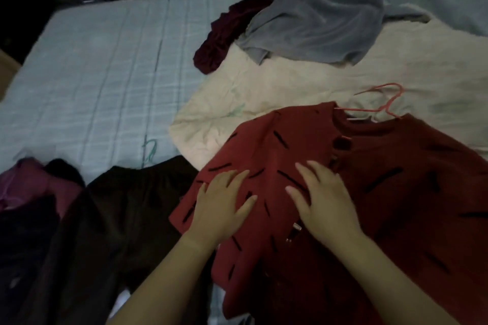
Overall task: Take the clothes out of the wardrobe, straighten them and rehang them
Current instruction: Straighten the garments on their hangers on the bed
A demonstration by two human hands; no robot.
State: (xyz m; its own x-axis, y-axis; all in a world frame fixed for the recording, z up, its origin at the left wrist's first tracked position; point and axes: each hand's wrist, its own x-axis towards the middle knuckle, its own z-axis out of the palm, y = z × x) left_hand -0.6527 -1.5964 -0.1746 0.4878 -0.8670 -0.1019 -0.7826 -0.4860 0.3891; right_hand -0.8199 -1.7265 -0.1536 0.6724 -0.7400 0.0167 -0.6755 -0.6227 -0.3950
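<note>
Red top (396,206), one, beneath two flat hands (224,203) (326,200).

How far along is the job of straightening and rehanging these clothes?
Done: clothes are out on the bed. In hand: left hand and right hand press flat on the red top, pink hanger at its neck. Left: the crumpled grey-blue garment, maroon garment and dark garments need straightening; no rehanging shows.

The bed (92,66), in a pale blue checked sheet, carries a cream blanket (303,87) across its right half. Along the near edge lie a dark brown garment (126,206) and, toward the left edge, a purple garment (31,182). A green hanger (149,150) lies just beyond the brown one.
</note>
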